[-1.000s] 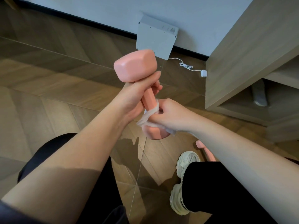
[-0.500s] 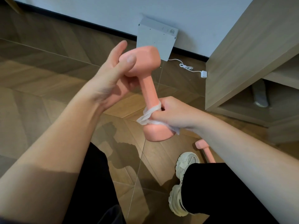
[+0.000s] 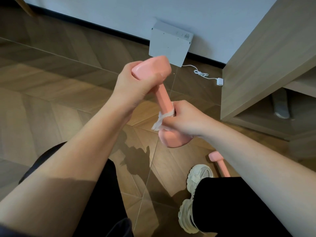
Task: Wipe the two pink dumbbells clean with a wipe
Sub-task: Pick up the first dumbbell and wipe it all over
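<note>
**Both hands grip the raised dumbbell, the left newly up on its head**

Left hand wraps its fingers round the upper head of the held dumbbell, which stands near upright at mid-frame, its top leaning toward 11 o'clock. A second ago that hand was on the handle just under the head, and half a second ago it was spread wide beside it. Right hand has stayed put, curled round the lower handle with the wipe pressed to the pink surface just above the bottom head. The regrip bares the shaft, so the wipe can probably run up it next; the left palm now covers part of the top head, which will need another shift

At 5 o'clock the second dumbbell lies on the floor beside a white shoe, half hidden by the right forearm and seemingly waiting its turn. A white box leans on the wall at 12 o'clock, its cable trails at 1 o'clock, and a wooden cabinet fills 2 to 3 o'clock
</note>
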`<state>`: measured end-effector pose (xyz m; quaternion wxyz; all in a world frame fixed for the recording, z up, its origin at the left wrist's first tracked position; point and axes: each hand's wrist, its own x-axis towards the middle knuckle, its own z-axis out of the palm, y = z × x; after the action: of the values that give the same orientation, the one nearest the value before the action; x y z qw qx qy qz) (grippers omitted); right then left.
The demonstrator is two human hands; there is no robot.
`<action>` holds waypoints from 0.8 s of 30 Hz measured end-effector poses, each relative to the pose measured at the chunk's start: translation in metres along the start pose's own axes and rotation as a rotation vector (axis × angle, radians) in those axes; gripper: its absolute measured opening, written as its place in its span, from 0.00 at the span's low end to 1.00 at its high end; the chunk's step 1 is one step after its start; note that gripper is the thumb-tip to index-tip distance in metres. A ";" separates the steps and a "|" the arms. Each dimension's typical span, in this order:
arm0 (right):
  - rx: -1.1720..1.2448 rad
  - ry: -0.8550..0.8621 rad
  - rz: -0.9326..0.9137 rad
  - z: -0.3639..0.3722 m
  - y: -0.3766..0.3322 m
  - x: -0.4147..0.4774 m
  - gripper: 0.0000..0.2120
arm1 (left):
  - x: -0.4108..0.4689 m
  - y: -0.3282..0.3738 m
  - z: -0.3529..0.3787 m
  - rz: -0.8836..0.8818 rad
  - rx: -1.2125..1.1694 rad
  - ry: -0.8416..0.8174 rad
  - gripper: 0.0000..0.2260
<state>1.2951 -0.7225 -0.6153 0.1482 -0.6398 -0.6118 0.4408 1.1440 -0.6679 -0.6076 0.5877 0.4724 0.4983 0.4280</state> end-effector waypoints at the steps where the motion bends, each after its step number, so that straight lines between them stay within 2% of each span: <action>1: 0.051 -0.064 -0.008 -0.003 -0.001 0.000 0.03 | 0.000 0.001 -0.004 -0.015 -0.047 -0.037 0.30; 3: 0.189 -0.244 -0.041 -0.010 -0.004 -0.003 0.04 | 0.000 0.002 -0.011 -0.024 -0.153 -0.178 0.27; 6: 0.422 -0.458 -0.046 -0.013 -0.006 -0.005 0.14 | 0.001 -0.001 -0.018 -0.004 -0.255 -0.399 0.27; 8: 0.407 -0.436 -0.027 -0.012 -0.004 -0.003 0.17 | 0.003 -0.002 -0.020 -0.008 -0.250 -0.457 0.30; 11: 0.282 -0.265 0.016 -0.009 -0.004 0.000 0.14 | 0.006 -0.002 -0.019 0.019 -0.122 -0.382 0.28; 15: 0.125 -0.073 0.055 -0.003 -0.001 0.003 0.05 | 0.010 -0.006 -0.012 -0.010 0.127 -0.276 0.37; 16: 0.095 -0.061 0.057 -0.003 -0.001 0.004 0.04 | 0.012 -0.007 -0.013 -0.014 0.187 -0.269 0.38; 18: 0.059 -0.092 0.055 -0.004 0.000 0.004 0.08 | 0.014 -0.006 -0.018 0.011 0.261 -0.321 0.33; 21: -0.018 -0.193 0.022 -0.010 -0.001 0.002 0.09 | 0.016 -0.004 -0.035 -0.010 0.148 -0.430 0.21; 24: -0.127 -0.223 -0.013 -0.009 0.001 0.002 0.08 | 0.020 -0.004 -0.053 -0.013 0.140 -0.529 0.26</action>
<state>1.3020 -0.7177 -0.6112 0.0411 -0.5908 -0.6555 0.4685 1.0944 -0.6419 -0.6182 0.6661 0.6040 0.3589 0.2503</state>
